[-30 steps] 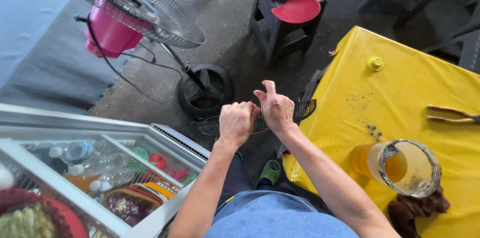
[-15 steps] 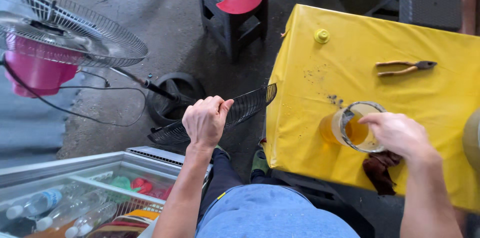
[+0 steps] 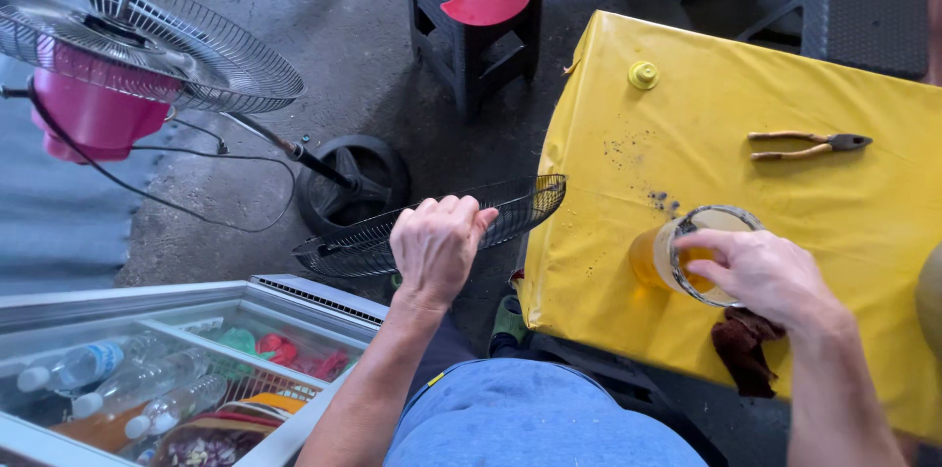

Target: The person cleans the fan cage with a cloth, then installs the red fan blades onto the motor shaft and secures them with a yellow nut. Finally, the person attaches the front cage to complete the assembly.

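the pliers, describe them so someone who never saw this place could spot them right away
Start at the yellow table on the right side of the view. On its far half, beyond the jar of amber liquid that the right hand reaches into, lie the pliers, flat and alone. They are the only metal tool there, with tan handles and dark jaws, unlike the small round yellow cap.

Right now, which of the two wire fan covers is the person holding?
The loose black fan guard, gripped by the left hand and held over the floor beside the yellow table. The silver guard is on the pink fan's stand, untouched.
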